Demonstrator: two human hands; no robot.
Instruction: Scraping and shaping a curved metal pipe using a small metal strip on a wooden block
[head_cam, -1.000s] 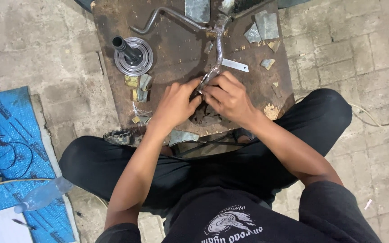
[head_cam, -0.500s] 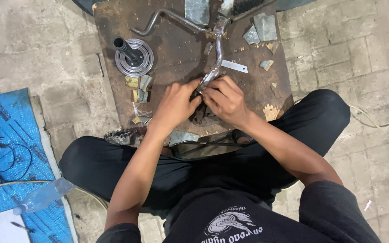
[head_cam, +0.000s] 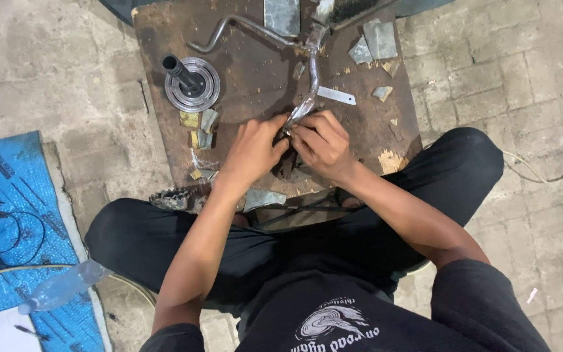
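Rusty brown metal work plate (head_cam: 255, 85) lies on paving; our left hand (head_cam: 252, 151) and right hand (head_cam: 324, 145) pinch the bent shiny steel rod (head_cam: 310, 91), ridged pulley disc (head_cam: 192, 83) at ten o'clock.

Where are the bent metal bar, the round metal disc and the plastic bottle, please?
bent metal bar (head_cam: 312, 85), head view, its shiny shaft above the hands.
round metal disc (head_cam: 202, 96), head view, its ridged rim.
plastic bottle (head_cam: 60, 289), head view, its clear body.

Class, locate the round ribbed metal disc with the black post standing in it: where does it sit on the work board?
In the head view, the ribbed metal disc sits at the upper left of the rusty work board, beyond the left hand and just above a few small metal offcuts.
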